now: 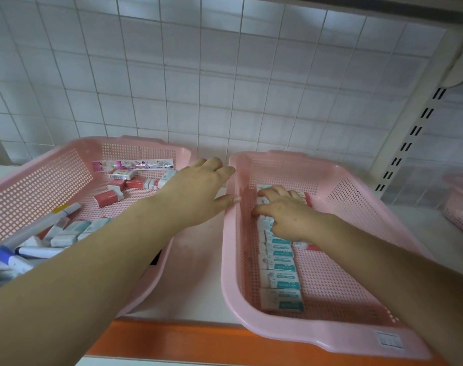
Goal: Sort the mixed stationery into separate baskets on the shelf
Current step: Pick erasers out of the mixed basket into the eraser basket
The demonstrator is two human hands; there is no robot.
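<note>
The shelf point(193, 273) has an orange front edge point(198, 339), and the right-hand pink basket point(331, 336) sits just behind that edge. Inside this basket, along its left side, a row of teal-and-white erasers point(280, 278) runs from the near wall toward the far one, each touching the next. A red eraser point(308, 247) lies just to the right of the row, about midway back.

To the left of this basket, with a strip of bare shelf between, stands a second pink basket point(40, 175). Its near corner holds white markers point(37, 228) with blue and yellow caps, lying over loose pale erasers point(74, 231).

The right hand point(286, 212) is down inside the right-hand basket at the far end of the row, fingers bent and spread with the tips on the erasers; whether it pinches one or only presses on them I cannot tell. The left hand point(196, 191) lies flat and relaxed over the gap, thumb touching the basket's left rim, holding nothing.

Farther back in the left basket are red-and-white erasers point(108, 196) and a long pink packet point(132, 165) against its rear wall. A third pink basket point(460, 207) shows well to the right. Behind everything rises a white tiled wall point(198, 75).
</note>
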